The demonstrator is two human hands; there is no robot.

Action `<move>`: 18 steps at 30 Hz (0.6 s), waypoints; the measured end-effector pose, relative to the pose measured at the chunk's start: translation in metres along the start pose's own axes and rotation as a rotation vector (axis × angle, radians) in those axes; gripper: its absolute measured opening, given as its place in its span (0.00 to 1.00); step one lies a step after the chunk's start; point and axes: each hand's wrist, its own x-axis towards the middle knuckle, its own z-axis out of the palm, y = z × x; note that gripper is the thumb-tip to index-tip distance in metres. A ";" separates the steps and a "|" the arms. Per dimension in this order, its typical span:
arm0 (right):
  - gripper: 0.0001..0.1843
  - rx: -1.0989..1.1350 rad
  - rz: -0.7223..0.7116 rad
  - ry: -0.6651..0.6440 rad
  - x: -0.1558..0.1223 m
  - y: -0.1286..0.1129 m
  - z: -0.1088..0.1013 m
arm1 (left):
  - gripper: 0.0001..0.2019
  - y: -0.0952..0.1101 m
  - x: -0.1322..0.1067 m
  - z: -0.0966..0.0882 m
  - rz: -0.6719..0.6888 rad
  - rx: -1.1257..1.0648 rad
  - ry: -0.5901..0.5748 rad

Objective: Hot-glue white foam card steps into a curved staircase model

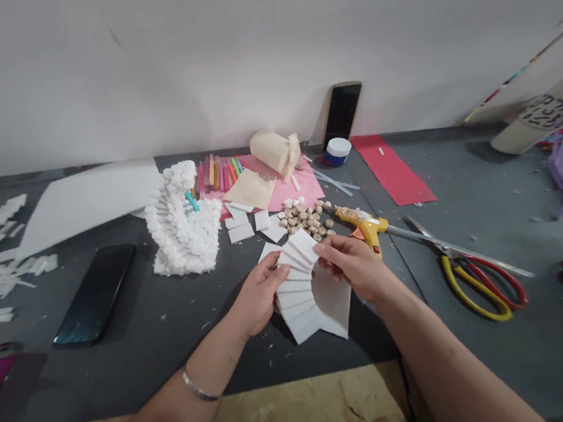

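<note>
A curved, overlapping row of white foam pieces [297, 298], fanned like small stairs on a flat white backing [335, 302], is held up at the front of the table. My left hand [259, 295] has its fingers and thumb closed on the left edge of this fan. My right hand [355, 264] pinches the corner of the uppermost piece between thumb and finger; its other fingers curl underneath. Just beyond the hands lie loose white foam squares [241, 232] and a heap of small round brown and white pieces [305, 220]. A yellow glue gun [370, 226] rests beside my right hand.
Scissors [461, 266] and a clear glue stick [498, 265] lie right. At left are a phone [96, 294], white strips [1, 274] and a rough white model [183, 228]. Behind stand markers [218, 173], a beige roll [271, 151], a blue-white jar [338, 152] and another phone [344, 112].
</note>
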 end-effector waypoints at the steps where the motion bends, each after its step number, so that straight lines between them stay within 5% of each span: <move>1: 0.20 -0.004 0.001 0.007 0.000 0.000 0.000 | 0.15 0.000 0.000 0.000 0.003 0.001 -0.005; 18: 0.23 -0.091 -0.013 0.037 0.002 0.004 -0.001 | 0.16 0.003 -0.001 0.005 -0.002 -0.006 0.033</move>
